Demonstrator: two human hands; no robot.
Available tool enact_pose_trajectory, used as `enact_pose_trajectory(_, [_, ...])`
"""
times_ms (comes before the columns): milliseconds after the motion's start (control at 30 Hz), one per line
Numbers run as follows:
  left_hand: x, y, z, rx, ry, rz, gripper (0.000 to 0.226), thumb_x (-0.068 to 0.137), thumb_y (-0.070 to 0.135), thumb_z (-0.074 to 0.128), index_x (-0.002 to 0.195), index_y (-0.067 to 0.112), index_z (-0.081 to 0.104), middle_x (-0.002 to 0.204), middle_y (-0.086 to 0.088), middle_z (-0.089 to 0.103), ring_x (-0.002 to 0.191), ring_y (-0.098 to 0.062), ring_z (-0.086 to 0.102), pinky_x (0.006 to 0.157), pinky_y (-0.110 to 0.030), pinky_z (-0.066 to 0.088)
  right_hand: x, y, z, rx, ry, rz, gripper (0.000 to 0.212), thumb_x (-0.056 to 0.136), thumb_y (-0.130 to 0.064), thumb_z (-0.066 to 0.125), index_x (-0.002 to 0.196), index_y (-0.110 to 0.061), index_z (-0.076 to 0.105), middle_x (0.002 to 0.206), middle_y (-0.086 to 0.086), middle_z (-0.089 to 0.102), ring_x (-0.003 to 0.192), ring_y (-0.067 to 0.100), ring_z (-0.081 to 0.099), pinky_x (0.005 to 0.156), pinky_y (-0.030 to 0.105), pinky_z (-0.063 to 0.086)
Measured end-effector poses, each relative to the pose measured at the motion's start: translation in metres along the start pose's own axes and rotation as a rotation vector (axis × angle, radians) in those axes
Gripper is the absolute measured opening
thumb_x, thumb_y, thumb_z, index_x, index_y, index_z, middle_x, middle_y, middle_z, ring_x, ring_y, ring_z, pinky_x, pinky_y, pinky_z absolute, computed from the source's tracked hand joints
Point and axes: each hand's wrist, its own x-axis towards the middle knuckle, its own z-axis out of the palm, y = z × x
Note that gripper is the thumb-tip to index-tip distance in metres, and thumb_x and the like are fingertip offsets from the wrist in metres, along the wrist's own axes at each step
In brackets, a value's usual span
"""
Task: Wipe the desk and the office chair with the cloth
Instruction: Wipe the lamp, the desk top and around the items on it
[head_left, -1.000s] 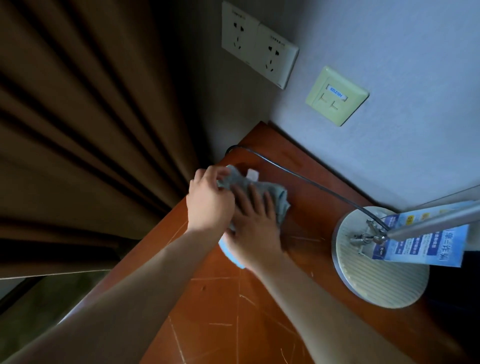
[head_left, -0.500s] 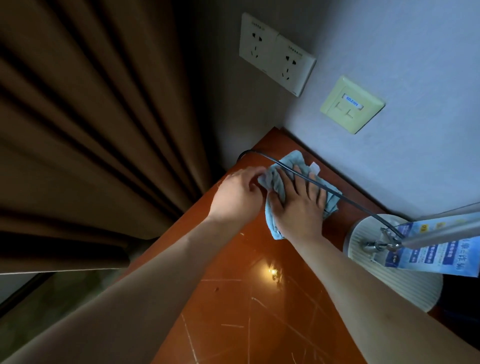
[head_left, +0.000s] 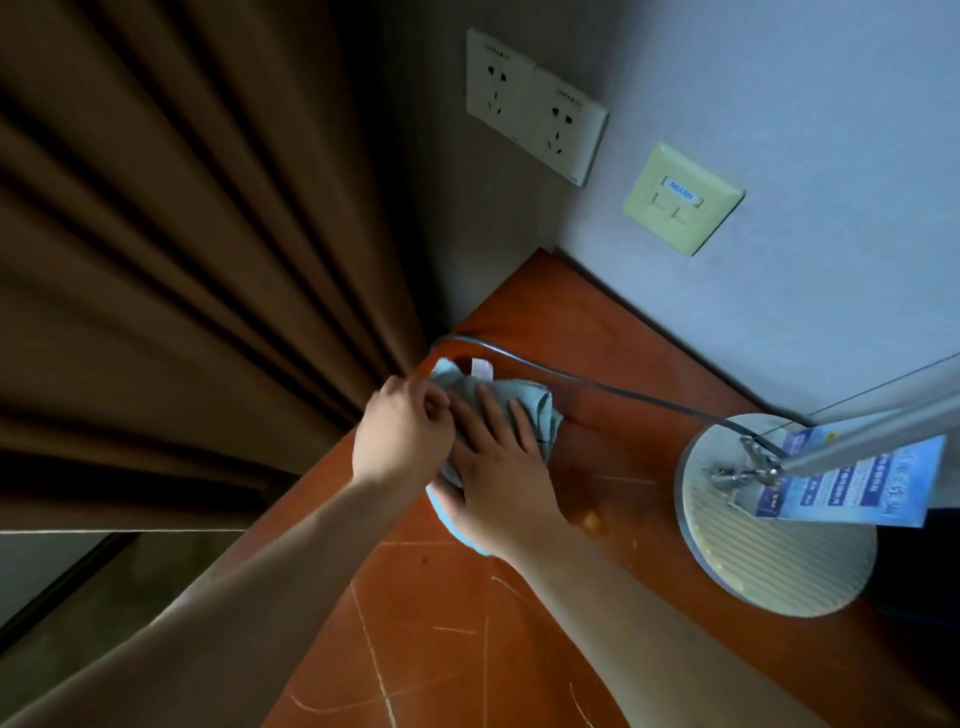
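My hands sit side by side on the cloth (head_left: 524, 402), left hand (head_left: 400, 441) beside right hand (head_left: 498, 467), near the surface's (head_left: 467, 623) far left corner. The cable (head_left: 597, 384) runs just behind the cloth, rightward to the lamp base (head_left: 779, 561). A leaflet (head_left: 857, 483) lies on that base. The curtain (head_left: 182, 286) hangs left; the sockets (head_left: 535, 104) are on the wall behind.

Crumpled light-blue cloth (head_left: 524, 402) w/ white tag lies near far-left corner of scratched reddish-brown wooden desk (head_left: 519, 639).
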Motion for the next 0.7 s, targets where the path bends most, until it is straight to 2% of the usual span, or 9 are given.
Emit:
enact_pose_trajectory(67, [-0.018,0.008,0.011,0.036,-0.026,0.030,0.013,0.084,0.018,0.055,0.089,0.024,0.065,0.097,0.002,0.060,0.092,-0.020,0.058,0.072,-0.032,0.050,-0.021,0.015,-0.004,0.011,0.017,-0.031,0.064,0.095,-0.055,0.042,0.155,-0.035,0.034,0.162,-0.007,0.034,0.155,0.023,0.017,0.125,0.048,0.010])
enact_pose_trajectory(133, [-0.030,0.021,0.024,0.038,-0.058,0.099,0.015,0.087,0.020,0.053,0.093,0.025,0.066,0.099,0.003,0.058,0.094,-0.019,0.057,0.073,-0.029,0.048,-0.038,0.033,-0.009,0.010,0.073,-0.008,0.061,0.094,-0.052,0.047,0.152,-0.033,0.042,0.158,-0.006,0.042,0.152,0.024,0.028,0.123,0.050,0.019])
enact_pose_trajectory(333, [-0.020,0.076,0.048,0.031,-0.228,0.270,0.030,0.091,0.025,0.047,0.113,0.028,0.067,0.121,0.001,0.059,0.110,-0.022,0.053,0.098,-0.033,0.044,-0.040,0.076,-0.020,-0.072,0.137,0.286,0.063,0.086,-0.048,0.042,0.144,-0.027,0.054,0.155,0.004,0.047,0.145,0.035,0.039,0.116,0.061,0.029])
enact_pose_trajectory(467, [-0.004,0.084,0.042,0.055,-0.218,0.267,0.036,0.096,0.030,0.046,0.129,0.029,0.061,0.134,0.005,0.054,0.121,-0.019,0.048,0.104,-0.033,0.042,-0.008,0.064,-0.016,-0.106,0.159,0.447,0.066,0.083,-0.047,0.038,0.139,-0.019,0.058,0.144,0.016,0.056,0.135,0.047,0.047,0.113,0.067,0.027])
enact_pose_trajectory(567, [0.006,0.068,0.028,0.074,-0.190,0.263,0.039,0.095,0.026,0.046,0.131,0.031,0.062,0.136,0.005,0.054,0.123,-0.020,0.050,0.102,-0.031,0.044,0.007,0.045,-0.018,-0.108,0.140,0.437,0.065,0.083,-0.049,0.038,0.139,-0.023,0.058,0.144,0.016,0.056,0.136,0.048,0.045,0.114,0.067,0.026])
enact_pose_trajectory(633, [0.008,0.054,0.019,0.079,-0.154,0.236,0.036,0.093,0.025,0.050,0.124,0.030,0.066,0.132,0.001,0.055,0.120,-0.024,0.054,0.100,-0.032,0.046,0.013,0.027,-0.016,-0.058,0.171,0.383,0.063,0.082,-0.046,0.041,0.136,-0.024,0.062,0.143,0.015,0.058,0.134,0.048,0.048,0.112,0.068,0.030])
enact_pose_trajectory(700, [0.002,0.043,0.010,0.081,-0.102,0.164,0.031,0.092,0.028,0.054,0.119,0.028,0.068,0.128,-0.002,0.055,0.118,-0.026,0.054,0.099,-0.031,0.045,0.011,0.011,-0.013,-0.019,0.152,0.319,0.063,0.080,-0.044,0.048,0.138,-0.023,0.061,0.149,0.013,0.053,0.139,0.047,0.044,0.112,0.069,0.028])
